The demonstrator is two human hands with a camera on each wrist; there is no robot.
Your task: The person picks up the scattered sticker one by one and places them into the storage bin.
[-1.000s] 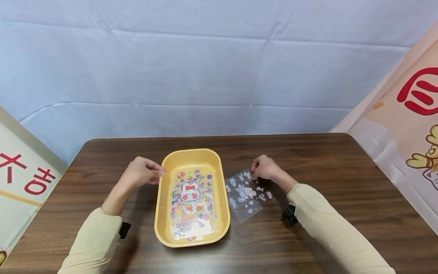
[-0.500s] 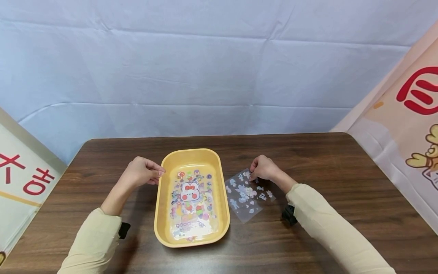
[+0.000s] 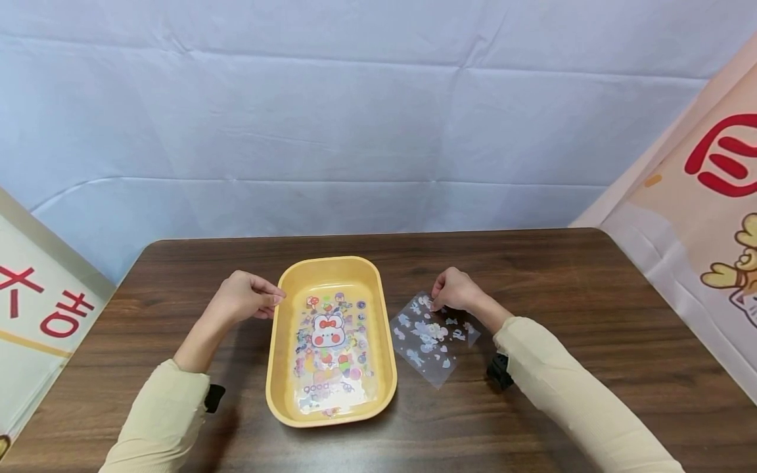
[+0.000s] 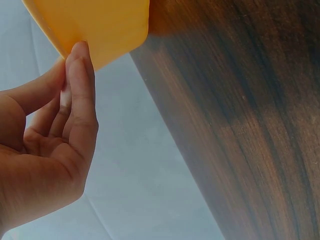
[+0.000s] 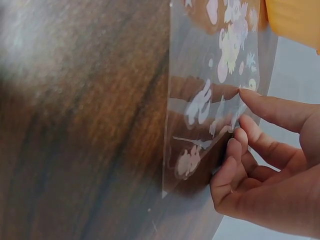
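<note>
A yellow tray (image 3: 274,368) with rounded corners stands on the table, left of its middle. My left hand (image 3: 247,297) pinches the tray's left rim between thumb and fingertips; the left wrist view shows this hand (image 4: 65,125) at the tray's edge (image 4: 112,30). To the right of the tray, a clear sticker sheet (image 3: 428,341) with pale white and bluish figures is held at its far edge by my right hand (image 3: 458,289). In the right wrist view, thumb and forefinger of that hand (image 5: 270,150) pinch the edge of the transparent sheet (image 5: 195,110).
Inside the tray lie colourful clear sticker sheets (image 3: 331,368), a white rabbit face among their prints. The dark wooden table (image 3: 532,276) ends at a pale cloth backdrop (image 3: 331,131). Printed banners (image 3: 710,217) hang at both sides. A black band (image 3: 501,371) is on the right wrist.
The clear sticker sheet has turned slightly and its near corner has shifted right, in the right hand's pinch. The left hand and the tray stay in place.
</note>
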